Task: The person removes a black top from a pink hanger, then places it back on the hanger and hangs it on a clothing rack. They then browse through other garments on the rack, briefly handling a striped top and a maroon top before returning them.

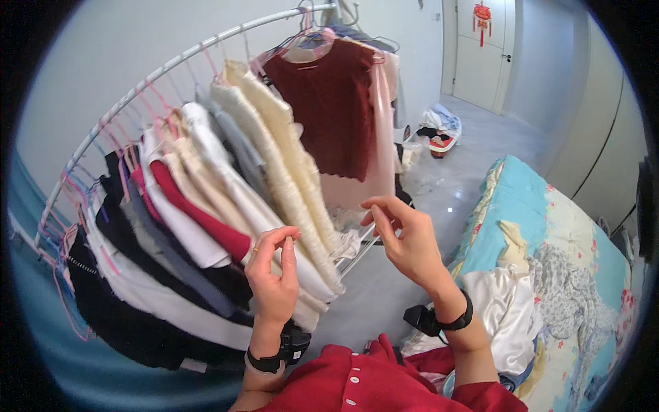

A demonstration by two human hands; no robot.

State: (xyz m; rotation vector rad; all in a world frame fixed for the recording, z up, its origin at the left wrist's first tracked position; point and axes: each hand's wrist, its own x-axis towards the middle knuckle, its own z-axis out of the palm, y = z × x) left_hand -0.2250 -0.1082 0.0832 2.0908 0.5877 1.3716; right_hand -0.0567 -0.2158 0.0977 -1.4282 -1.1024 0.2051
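Note:
Both my hands are raised in front of my body, apart from each other, and neither shows anything held. My left hand (273, 268), with a ring and a strapped wrist device, has thumb and fingertips nearly together before the hanging light clothes. My right hand (404, 237) is bent with thumb and forefinger close, below a dark red knit top (329, 103) on a hanger. A white metal clothes rail (154, 74) curves along the left, holding many garments on hangers, among them a cream textured garment (273, 123), a crimson sleeve (198, 211) and black garments (149, 329).
A bed with a floral and turquoise quilt (520, 190) stands at the right, bearing white satin cloth (502, 309) and a patterned grey garment (561, 288). A basket of clothes (455, 136) sits on the floor near a white door (479, 72). A blue curtain (118, 376) hangs lower left.

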